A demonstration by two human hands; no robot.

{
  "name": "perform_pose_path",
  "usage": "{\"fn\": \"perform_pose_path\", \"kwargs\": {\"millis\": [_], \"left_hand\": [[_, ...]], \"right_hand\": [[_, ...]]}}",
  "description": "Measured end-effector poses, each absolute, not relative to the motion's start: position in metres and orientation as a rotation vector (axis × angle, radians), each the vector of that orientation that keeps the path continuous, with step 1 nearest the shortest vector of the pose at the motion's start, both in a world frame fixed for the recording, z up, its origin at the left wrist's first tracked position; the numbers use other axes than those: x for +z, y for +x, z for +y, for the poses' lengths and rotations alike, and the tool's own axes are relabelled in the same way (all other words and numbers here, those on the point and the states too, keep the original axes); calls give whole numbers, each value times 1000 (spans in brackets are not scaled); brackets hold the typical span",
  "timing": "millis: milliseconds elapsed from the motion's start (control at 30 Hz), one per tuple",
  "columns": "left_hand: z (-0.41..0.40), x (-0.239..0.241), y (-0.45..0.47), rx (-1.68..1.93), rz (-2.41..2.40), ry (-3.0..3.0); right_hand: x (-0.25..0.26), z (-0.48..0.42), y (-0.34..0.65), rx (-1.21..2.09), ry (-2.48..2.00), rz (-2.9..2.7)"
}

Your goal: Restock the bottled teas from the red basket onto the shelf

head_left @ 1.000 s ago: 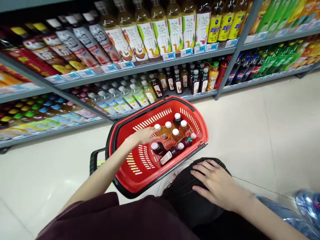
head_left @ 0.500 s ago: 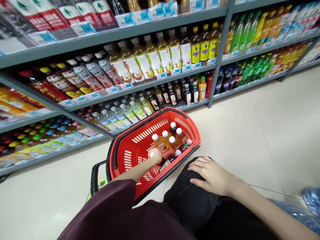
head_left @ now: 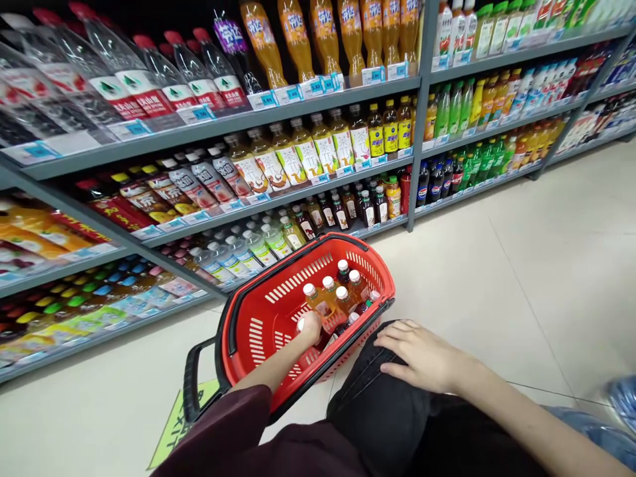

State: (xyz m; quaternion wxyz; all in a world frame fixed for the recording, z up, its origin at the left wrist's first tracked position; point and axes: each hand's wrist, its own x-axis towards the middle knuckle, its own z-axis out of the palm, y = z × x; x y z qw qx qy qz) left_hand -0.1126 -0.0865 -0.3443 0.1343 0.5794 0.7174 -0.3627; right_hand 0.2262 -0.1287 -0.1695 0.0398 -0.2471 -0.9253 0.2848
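Observation:
My left hand (head_left: 311,328) reaches down into a red shopping basket (head_left: 248,291), its fingers closed around a bottle with a white cap (head_left: 301,323). Most of that bottle is hidden by the hand. Right beside it stand orange drink bottles (head_left: 342,301) with white caps. Dark drink bottles (head_left: 340,329) lean along the basket's near side, and another dark bottle (head_left: 342,270) is at the back. On my knee, in black trousers (head_left: 382,391), rests my right hand (head_left: 415,351), open and flat with nothing in it.
Grey shelves (head_left: 278,199) packed with drink bottles run behind the basket. The basket's black handle (head_left: 191,377) sticks out at left, above a yellow-green floor sign (head_left: 171,430). Clear blue-tinted plastic bottles (head_left: 623,397) are at the lower right on the tiled floor (head_left: 497,285).
The view has tilted upward, showing more of the top shelf and of the floor sign. My left hand stays on the bottle in the basket; the right stays on my knee.

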Motion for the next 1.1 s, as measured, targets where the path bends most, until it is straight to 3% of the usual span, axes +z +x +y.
{"fn": "perform_pose_path", "kwargs": {"millis": [367,1100], "left_hand": [[-95,-327,-110,-1196,2109,1753],[-99,-317,-100,-914,2170,1733]], "right_hand": [[-154,-140,213,571,-883,-2981],[-149,-139,215,651,-908,-3012]]}}
